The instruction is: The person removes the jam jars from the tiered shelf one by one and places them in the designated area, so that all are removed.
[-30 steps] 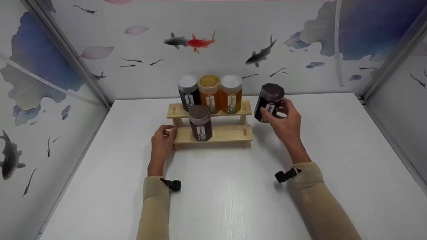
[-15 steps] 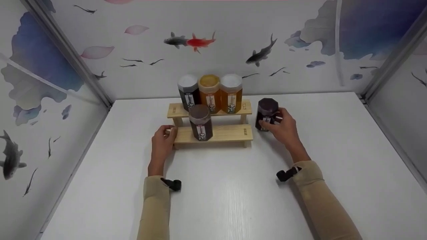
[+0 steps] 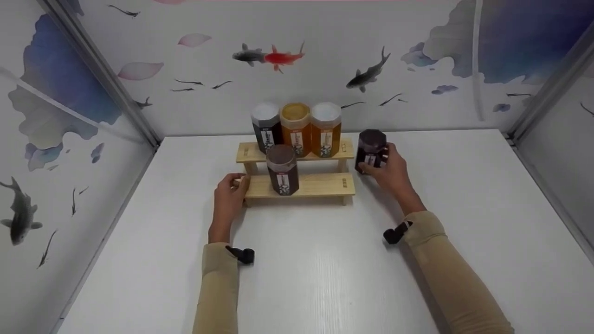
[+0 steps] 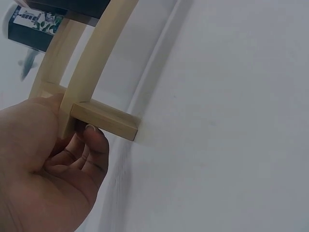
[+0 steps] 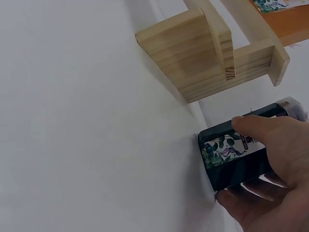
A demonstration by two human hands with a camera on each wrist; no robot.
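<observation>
At the back and sides, white walls [image 3: 204, 111] with painted fish [image 3: 284, 58]. Down below, a big white table [image 3: 297, 278]. Over the near part, two tan sleeves [image 3: 457, 273]. Toward the back, a two-step wooden stand [image 3: 320, 184]. Pinched at the left end of the low step by the left hand [image 3: 229, 192], between thumb and bent fingers. Right of the stand, the right hand [image 3: 390, 171], with thumb and fingers wrapped around a purple-top jar [image 3: 371, 150]. Close beside the stand; on the table or just above, hard to tell. On the low step, left of the middle, a brown-top jar [image 3: 284, 174]. Up high, side by side, a black jar [image 3: 261, 125], an orange jar [image 3: 295, 127] and a golden jar [image 3: 332, 131]. Near the wrists, little black gadgets [image 3: 244, 255].
</observation>
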